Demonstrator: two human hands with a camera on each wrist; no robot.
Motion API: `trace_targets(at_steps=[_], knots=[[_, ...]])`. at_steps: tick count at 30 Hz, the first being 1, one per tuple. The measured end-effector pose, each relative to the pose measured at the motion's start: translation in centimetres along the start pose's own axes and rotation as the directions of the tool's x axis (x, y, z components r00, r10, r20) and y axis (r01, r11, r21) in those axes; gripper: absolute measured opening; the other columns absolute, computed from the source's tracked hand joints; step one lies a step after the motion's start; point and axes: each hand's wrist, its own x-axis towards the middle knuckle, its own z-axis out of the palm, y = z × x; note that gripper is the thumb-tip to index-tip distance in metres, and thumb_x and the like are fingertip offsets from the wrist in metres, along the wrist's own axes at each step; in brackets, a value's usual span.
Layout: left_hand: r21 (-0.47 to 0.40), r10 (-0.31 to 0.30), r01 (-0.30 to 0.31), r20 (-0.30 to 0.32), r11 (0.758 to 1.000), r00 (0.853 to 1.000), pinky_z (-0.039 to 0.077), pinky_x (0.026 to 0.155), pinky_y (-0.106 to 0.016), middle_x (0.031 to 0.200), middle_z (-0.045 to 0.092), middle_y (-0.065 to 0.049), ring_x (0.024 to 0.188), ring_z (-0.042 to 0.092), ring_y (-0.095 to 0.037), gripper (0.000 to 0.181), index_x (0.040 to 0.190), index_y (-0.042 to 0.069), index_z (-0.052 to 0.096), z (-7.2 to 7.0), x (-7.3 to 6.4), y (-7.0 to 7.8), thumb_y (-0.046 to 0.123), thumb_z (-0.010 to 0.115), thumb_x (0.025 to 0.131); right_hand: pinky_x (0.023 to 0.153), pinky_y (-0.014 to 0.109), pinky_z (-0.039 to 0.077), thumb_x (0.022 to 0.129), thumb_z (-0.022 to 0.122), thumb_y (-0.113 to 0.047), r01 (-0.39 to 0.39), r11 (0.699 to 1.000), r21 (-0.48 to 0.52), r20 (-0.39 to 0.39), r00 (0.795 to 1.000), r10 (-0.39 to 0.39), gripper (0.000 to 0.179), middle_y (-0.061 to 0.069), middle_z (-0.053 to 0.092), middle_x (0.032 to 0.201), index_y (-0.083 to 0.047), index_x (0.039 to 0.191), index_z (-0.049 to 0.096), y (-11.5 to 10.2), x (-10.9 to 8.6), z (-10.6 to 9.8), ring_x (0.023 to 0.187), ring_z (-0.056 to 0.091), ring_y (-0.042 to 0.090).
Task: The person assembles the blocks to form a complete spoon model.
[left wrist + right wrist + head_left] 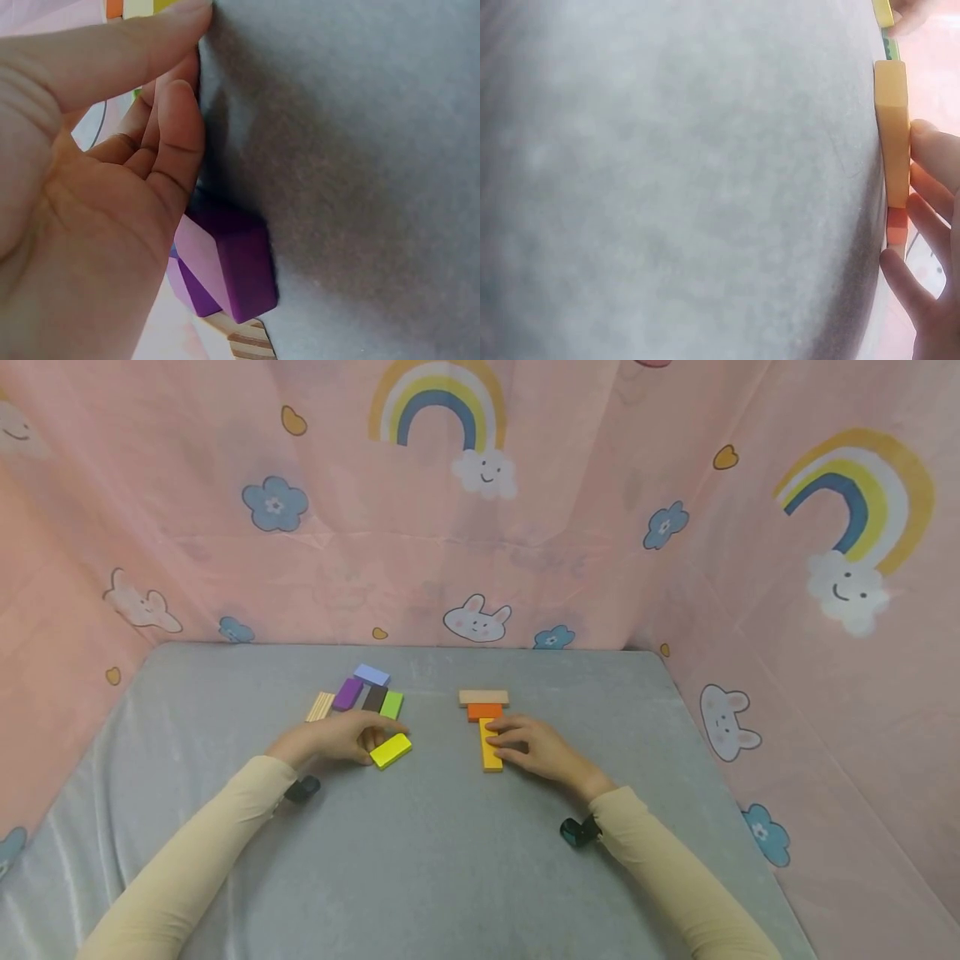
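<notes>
In the head view, my left hand [347,737] pinches a bright yellow block [391,751] by its left end and far edge. Just beyond that hand lie a light green block [392,704], a dark block [374,698] and a purple block [348,693]. My right hand [546,752] touches an amber-yellow block [491,760] lying lengthwise, with fingertips on its top and right side. An orange block [484,712] lies crosswise at its far end, and a tan block [483,698] lies beyond that. The right wrist view shows the fingertips [924,129] along the amber block's side.
A light blue block [372,675] and a striped wooden piece [320,706] belong to the left group. Everything lies on a grey cloth-covered table [435,860]. Pink printed curtains [570,527] stand behind it and along both sides.
</notes>
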Motion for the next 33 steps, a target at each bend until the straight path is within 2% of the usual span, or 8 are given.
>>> trace_targets(at_steps=[12,18,21,23,27,33], knots=[[0.000,0.010,-0.010,-0.017,1.000,1.000,0.051,0.079,-0.024,0.101,0.061,0.000,0.091,0.054,-0.015,0.065,0.140,0.023,0.056,0.1,0.0,0.1,0.001,0.075,0.082,0.110,0.046,0.046,0.091,0.071,-0.021,0.014,1.000,0.012,-0.013,1.000,-0.013,0.027,0.002,0.065,0.134,-0.014,0.117,0.074,-0.1,-0.1,0.0,0.129,0.058,0.024],[0.005,0.075,-0.075,-0.063,0.997,0.995,0.054,0.094,-0.032,0.121,0.063,0.000,0.109,0.060,-0.016,0.062,0.139,0.020,0.056,1.0,0.1,0.8,0.010,0.079,0.082,0.110,0.045,0.046,0.092,0.070,-0.022,0.007,1.000,0.008,-0.011,1.000,-0.007,0.026,0.002,0.065,0.133,-0.014,0.117,0.074,0.0,-0.1,0.0,0.129,0.058,0.024],[-0.008,0.116,-0.117,-0.078,0.993,0.990,0.054,0.099,-0.037,0.132,0.061,-0.002,0.119,0.060,-0.021,0.062,0.138,0.019,0.055,1.6,0.5,1.3,0.017,0.081,0.082,0.111,0.045,0.045,0.092,0.070,-0.022,-0.005,1.000,0.016,-0.004,1.000,0.005,0.026,0.001,0.065,0.134,-0.014,0.117,0.074,-0.1,-0.1,0.0,0.129,0.057,0.024],[-0.027,0.123,-0.125,-0.081,0.992,0.989,0.053,0.103,-0.038,0.137,0.059,-0.001,0.125,0.059,-0.022,0.063,0.138,0.019,0.054,2.1,0.7,1.8,0.020,0.081,0.082,0.111,0.045,0.045,0.093,0.070,-0.022,-0.006,1.000,0.014,-0.004,1.000,0.006,0.026,0.001,0.065,0.134,-0.015,0.117,0.074,-0.1,-0.1,0.0,0.129,0.057,0.024],[-0.037,0.137,-0.142,-0.105,0.989,0.985,0.051,0.106,-0.039,0.136,0.061,0.002,0.123,0.060,-0.019,0.063,0.137,0.019,0.055,2.9,1.3,2.7,0.022,0.082,0.080,0.110,0.046,0.046,0.093,0.069,-0.021,0.001,1.000,-0.001,-0.007,1.000,-0.001,0.025,0.001,0.065,0.133,-0.016,0.117,0.074,-0.1,0.0,0.0,0.128,0.058,0.024],[-0.030,0.188,-0.195,-0.149,0.980,0.971,0.052,0.104,-0.038,0.129,0.063,0.004,0.114,0.061,-0.014,0.063,0.134,0.019,0.057,3.9,2.2,3.9,0.025,0.084,0.078,0.110,0.045,0.047,0.094,0.068,-0.021,-0.019,1.000,-0.013,0.005,1.000,0.019,0.024,0.000,0.065,0.133,-0.017,0.117,0.074,0.0,0.1,0.0,0.128,0.058,0.022]])
